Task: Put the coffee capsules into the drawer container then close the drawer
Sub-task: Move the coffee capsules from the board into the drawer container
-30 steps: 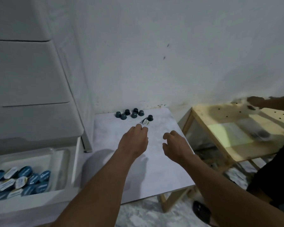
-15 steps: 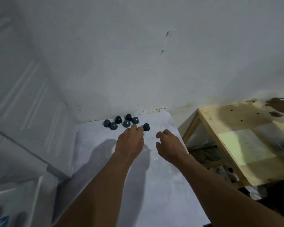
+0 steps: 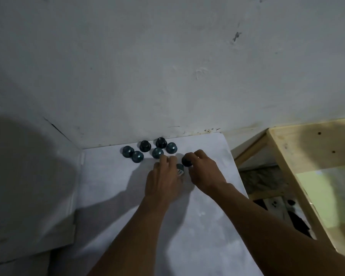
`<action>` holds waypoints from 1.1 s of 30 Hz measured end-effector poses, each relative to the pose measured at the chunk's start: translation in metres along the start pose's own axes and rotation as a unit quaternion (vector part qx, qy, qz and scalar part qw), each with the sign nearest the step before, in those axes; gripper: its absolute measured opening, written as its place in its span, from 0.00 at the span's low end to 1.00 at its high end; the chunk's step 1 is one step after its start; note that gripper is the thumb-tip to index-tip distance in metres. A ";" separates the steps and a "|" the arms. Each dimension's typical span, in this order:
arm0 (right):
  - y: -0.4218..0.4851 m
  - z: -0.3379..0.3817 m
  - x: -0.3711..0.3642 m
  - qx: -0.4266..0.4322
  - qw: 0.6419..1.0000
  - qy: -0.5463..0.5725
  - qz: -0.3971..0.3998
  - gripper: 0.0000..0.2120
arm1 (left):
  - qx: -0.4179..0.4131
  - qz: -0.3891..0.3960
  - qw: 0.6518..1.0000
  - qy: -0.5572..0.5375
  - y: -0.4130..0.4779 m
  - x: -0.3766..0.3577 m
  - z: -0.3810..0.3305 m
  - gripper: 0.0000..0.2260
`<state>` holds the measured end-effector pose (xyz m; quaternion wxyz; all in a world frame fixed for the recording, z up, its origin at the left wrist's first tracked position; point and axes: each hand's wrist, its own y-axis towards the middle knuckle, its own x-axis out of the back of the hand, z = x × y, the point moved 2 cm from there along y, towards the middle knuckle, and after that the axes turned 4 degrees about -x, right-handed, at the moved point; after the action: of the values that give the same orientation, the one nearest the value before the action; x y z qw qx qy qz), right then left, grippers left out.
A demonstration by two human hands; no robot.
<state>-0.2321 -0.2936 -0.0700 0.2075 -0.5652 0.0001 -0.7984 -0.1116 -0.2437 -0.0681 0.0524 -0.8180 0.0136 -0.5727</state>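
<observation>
coffee capsules (image 3: 157, 152) sit upper mid-frame; right hand (image 3: 204, 172) pinches dark capsule (image 3: 186, 162), left hand (image 3: 163, 181) grip on tipped capsule (image 3: 180, 169) unclear, loose pinch may drop one.

I could read no word, brand or number anywhere in view. The only print I saw stood on the pale foil lid of one capsule (image 3: 180, 169) tipped on its side near the far edge of the counter (image 3: 197, 226): a few dark and light marks, too small and blurred for me to make out as letters or figures.
</observation>
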 end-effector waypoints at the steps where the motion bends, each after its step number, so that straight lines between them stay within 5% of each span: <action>1: 0.005 -0.001 -0.002 0.002 1.000 0.000 0.003 0.18 | -0.001 0.004 1.000 0.002 0.001 -0.006 0.000 0.21; 5: 0.016 -0.008 -0.007 0.006 1.000 -0.002 0.019 0.24 | 0.001 0.010 1.000 -0.017 0.008 -0.022 -0.006 0.22; 16: 0.030 -0.012 -0.014 0.031 0.999 0.010 -0.009 0.14 | 0.001 -0.013 0.997 -0.078 0.026 -0.028 0.004 0.10; 33: -0.050 0.021 0.032 0.052 0.995 0.034 -0.076 0.18 | -0.033 -0.096 0.994 -0.032 -0.036 0.047 0.000 0.17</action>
<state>-0.2387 -0.2538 -0.0220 0.1749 -0.5248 -0.0776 -0.8295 -0.0974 -0.2117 -0.0207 -0.0291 -0.8346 -0.0475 -0.5481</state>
